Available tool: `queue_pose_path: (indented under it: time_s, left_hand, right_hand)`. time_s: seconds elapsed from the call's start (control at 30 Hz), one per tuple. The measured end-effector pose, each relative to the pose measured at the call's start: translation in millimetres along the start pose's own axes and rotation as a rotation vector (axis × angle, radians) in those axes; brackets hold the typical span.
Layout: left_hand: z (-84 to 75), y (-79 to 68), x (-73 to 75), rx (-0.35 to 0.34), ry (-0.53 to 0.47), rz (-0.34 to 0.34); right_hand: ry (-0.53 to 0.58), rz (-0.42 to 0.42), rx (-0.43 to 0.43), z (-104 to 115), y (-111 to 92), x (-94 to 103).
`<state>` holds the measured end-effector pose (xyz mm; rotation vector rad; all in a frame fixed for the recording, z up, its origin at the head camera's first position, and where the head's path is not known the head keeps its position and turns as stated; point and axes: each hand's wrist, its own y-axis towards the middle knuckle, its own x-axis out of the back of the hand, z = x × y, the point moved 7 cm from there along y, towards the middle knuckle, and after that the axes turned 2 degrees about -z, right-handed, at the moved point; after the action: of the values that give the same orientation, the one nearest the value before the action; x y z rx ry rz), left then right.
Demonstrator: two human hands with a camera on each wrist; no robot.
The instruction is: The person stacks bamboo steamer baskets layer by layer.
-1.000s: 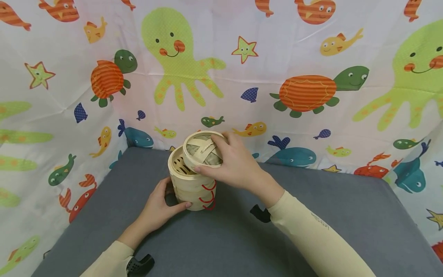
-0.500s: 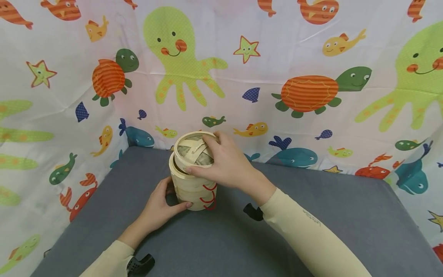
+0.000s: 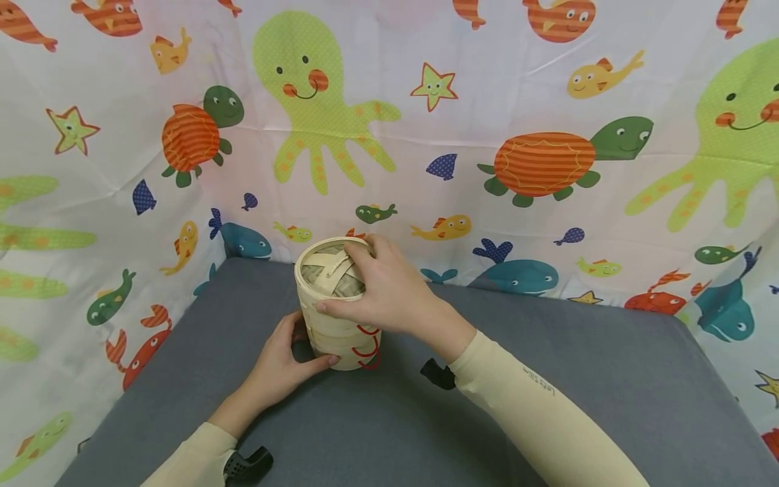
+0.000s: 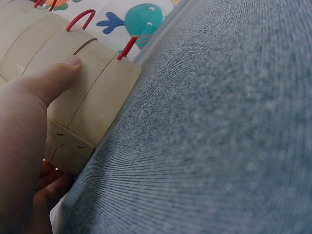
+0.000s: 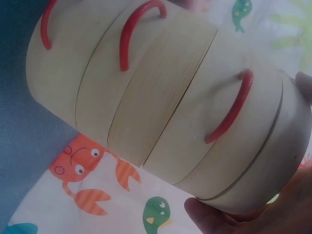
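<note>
A stack of round bamboo steamer baskets (image 3: 335,333) stands upright on the grey cloth, with small red handles (image 5: 229,114) down one side. On top sits the woven lid (image 3: 318,276), its rim in line with the basket beneath. My left hand (image 3: 282,362) grips the lower baskets, thumb in front and fingers around the far side; the left wrist view shows the thumb (image 4: 61,78) across the bamboo wall. From the right, my right hand (image 3: 392,292) holds the lid by its rim, thumb at the near edge and fingers over the far edge.
Grey cloth (image 3: 584,385) covers the table under the stack. Behind it and at both sides hangs a white curtain (image 3: 389,179) printed with sea animals. Black straps (image 3: 248,467) show at both wrists.
My right hand has moved left and slightly down with the lid, from tilted over the open top basket to seated level on it. The left hand keeps its grip on the stack.
</note>
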<state>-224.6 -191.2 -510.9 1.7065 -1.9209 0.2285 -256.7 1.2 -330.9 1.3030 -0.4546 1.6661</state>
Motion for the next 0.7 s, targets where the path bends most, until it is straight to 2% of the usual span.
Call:
queue_pose_path:
  time_s: [0.23, 0.5, 0.7]
  left_hand:
    - [0.8, 1.6, 1.1, -0.008, 0.000, 0.000]
    - [2.3, -0.6, 0.2, -0.018, -0.018, 0.006]
    - [-2.7, -1.5, 0.7, -0.037, -0.012, 0.006]
  right_hand:
    - [0.004, 0.005, -0.013, -0.4, 0.1, -0.7]
    - [0.076, -0.008, -0.005, -0.9, -2.0, -2.8]
    - [0.139, -0.057, -0.014, -4.3, -10.5, 5.0]
